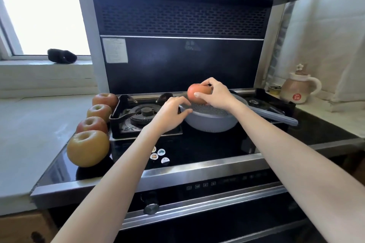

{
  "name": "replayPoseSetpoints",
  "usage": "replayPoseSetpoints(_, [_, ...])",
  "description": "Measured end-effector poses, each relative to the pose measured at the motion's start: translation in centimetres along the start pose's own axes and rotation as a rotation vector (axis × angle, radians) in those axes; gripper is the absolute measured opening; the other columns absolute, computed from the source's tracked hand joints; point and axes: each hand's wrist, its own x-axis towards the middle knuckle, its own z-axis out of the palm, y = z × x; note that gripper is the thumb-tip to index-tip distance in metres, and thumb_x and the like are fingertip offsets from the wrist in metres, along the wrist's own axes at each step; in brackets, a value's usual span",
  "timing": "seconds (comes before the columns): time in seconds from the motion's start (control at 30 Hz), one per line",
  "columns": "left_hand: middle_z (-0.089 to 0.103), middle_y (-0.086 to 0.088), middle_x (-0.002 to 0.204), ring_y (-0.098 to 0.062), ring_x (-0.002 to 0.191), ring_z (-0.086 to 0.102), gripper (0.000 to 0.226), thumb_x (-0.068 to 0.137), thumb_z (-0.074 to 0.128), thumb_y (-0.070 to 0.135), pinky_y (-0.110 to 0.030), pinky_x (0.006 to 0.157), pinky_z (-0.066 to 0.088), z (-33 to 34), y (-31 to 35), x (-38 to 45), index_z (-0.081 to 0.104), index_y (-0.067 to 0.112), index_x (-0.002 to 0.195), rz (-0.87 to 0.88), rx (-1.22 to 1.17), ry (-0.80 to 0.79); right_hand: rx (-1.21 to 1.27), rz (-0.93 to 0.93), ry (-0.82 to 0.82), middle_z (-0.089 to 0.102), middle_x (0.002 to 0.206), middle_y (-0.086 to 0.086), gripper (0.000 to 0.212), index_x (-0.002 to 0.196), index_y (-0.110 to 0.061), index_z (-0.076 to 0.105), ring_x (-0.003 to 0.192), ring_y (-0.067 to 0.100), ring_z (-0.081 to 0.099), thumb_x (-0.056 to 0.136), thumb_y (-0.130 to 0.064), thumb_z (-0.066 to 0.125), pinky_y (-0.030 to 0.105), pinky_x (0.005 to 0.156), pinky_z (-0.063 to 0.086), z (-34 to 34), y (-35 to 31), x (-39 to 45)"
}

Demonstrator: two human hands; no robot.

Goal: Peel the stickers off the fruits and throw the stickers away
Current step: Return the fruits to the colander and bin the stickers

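Nearest the front edge of the black glass stovetop (217, 150), four small round stickers (159, 155) lie loose in a cluster, partly covered by the left forearm that crosses above them. Along the stovetop's left edge, where it meets the pale worktop (29, 124), four apples (88, 148) stand in a row running front to back, stems up, each close to the next; the nearest is yellowish, the farther ones redder.

Both bare forearms reach forward from the bottom of the view, converging over the middle of the stovetop. The left hand (171, 113) is stretched out palm down, its fingers loosely bent and a little apart, thumb and forefinger tips close together at the near rim of a grey colander (211, 122); whether they pinch anything cannot be told. The right hand (214, 92) is raised just above the colander, wrist bent inward, its fingers curled round a reddish apple (197, 91), thumb on the near side and fingertips over the top. No sticker can be made out on that apple from this side.

The colander sits on the stovetop beside the left burner (145, 114), its long handle pointing toward the right edge. At the far right corner of the worktop stands a beige kettle (298, 88).
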Motion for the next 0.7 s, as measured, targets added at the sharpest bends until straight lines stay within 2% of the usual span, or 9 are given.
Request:
replayPoseSetpoints(0.07, [0.063, 0.005, 0.102, -0.013, 0.103, 0.052, 0.022, 0.089, 0.067, 0.027, -0.02, 0.088, 0.035, 0.1, -0.2, 0.3, 0.067, 0.012, 0.105, 0.018, 0.0, -0.072, -0.094, 0.035, -0.053, 0.053, 0.119, 0.009, 0.044, 0.115, -0.02, 0.053, 0.097, 0.028, 0.062, 0.082, -0.039, 0.074, 0.043, 0.081, 0.057, -0.1, 0.7, 1.1])
replayPoseSetpoints(0.17, [0.059, 0.005, 0.095, -0.012, 0.096, 0.049, 0.027, 0.082, 0.073, 0.033, -0.023, 0.082, 0.035, 0.2, -0.3, 0.5, 0.07, 0.014, 0.102, 0.027, 0.028, -0.13, -0.251, 0.059, -0.146, 0.055, 0.115, 0.005, 0.043, 0.109, -0.022, 0.053, 0.09, 0.024, 0.063, 0.079, -0.041, 0.077, 0.033, 0.067, 0.057, 0.4, 1.2, 2.4])
replayPoseSetpoints(0.37, [0.061, -0.004, 0.091, -0.015, 0.085, 0.056, 0.02, 0.076, 0.08, 0.028, -0.026, 0.078, 0.045, -0.1, 0.1, 0.9, 0.073, 0.013, 0.087, 0.021, -0.059, -0.155, -0.496, 0.079, -0.237, 0.058, 0.101, -0.002, 0.043, 0.11, -0.02, 0.057, 0.088, 0.019, 0.057, 0.078, -0.039, 0.077, 0.031, 0.07, 0.044, 1.9, 1.8, 3.9])
replayPoseSetpoints(0.4, [0.062, -0.005, 0.091, -0.015, 0.084, 0.056, 0.02, 0.075, 0.08, 0.028, -0.026, 0.077, 0.045, -0.2, 0.2, 1.0, 0.073, 0.013, 0.086, 0.022, -0.062, -0.16, -0.487, 0.088, -0.25, 0.059, 0.099, -0.001, 0.038, 0.106, -0.018, 0.06, 0.089, 0.019, 0.057, 0.078, -0.036, 0.077, 0.03, 0.07, 0.043, 2.1, 1.9, 4.1])
replayPoseSetpoints(0.47, [0.062, -0.005, 0.091, -0.015, 0.083, 0.056, 0.021, 0.075, 0.081, 0.028, -0.024, 0.076, 0.045, -0.1, 0.1, 1.0, 0.073, 0.011, 0.085, 0.026, -0.058, -0.163, -0.426, 0.15, -0.301, 0.064, 0.09, 0.002, 0.022, 0.087, -0.017, 0.061, 0.088, 0.022, 0.063, 0.08, -0.033, 0.075, 0.031, 0.068, 0.048, 2.4, 2.3, 4.3])
replayPoseSetpoints(0.53, [0.062, -0.003, 0.089, -0.014, 0.082, 0.056, 0.022, 0.074, 0.081, 0.028, -0.021, 0.074, 0.044, -0.1, 0.0, 1.1, 0.074, 0.011, 0.086, 0.045, -0.046, -0.152, -0.388, 0.203, -0.365, 0.069, 0.086, 0.007, 0.022, 0.075, -0.016, 0.06, 0.085, 0.025, 0.069, 0.081, -0.034, 0.072, 0.035, 0.071, 0.058, 2.5, 2.3, 4.3])
replayPoseSetpoints(0.63, [0.062, -0.002, 0.088, -0.013, 0.08, 0.056, 0.023, 0.073, 0.081, 0.03, -0.021, 0.072, 0.044, 0.0, -0.3, 1.0, 0.076, 0.012, 0.087, 0.063, -0.042, -0.121, -0.46, 0.186, -0.384, 0.072, 0.092, 0.01, 0.029, 0.087, -0.012, 0.066, 0.08, 0.025, 0.071, 0.081, -0.041, 0.068, 0.041, 0.077, 0.06, 2.6, 2.0, 4.3])
replayPoseSetpoints(0.7, [0.061, 0.001, 0.086, -0.011, 0.079, 0.056, 0.022, 0.073, 0.081, 0.03, -0.019, 0.071, 0.044, 0.1, -0.4, 0.9, 0.077, 0.014, 0.088, 0.067, -0.045, -0.105, -0.492, 0.183, -0.357, 0.067, 0.1, 0.011, 0.038, 0.098, -0.011, 0.061, 0.08, 0.026, 0.07, 0.079, -0.044, 0.068, 0.04, 0.077, 0.06, 2.8, 1.8, 4.0])
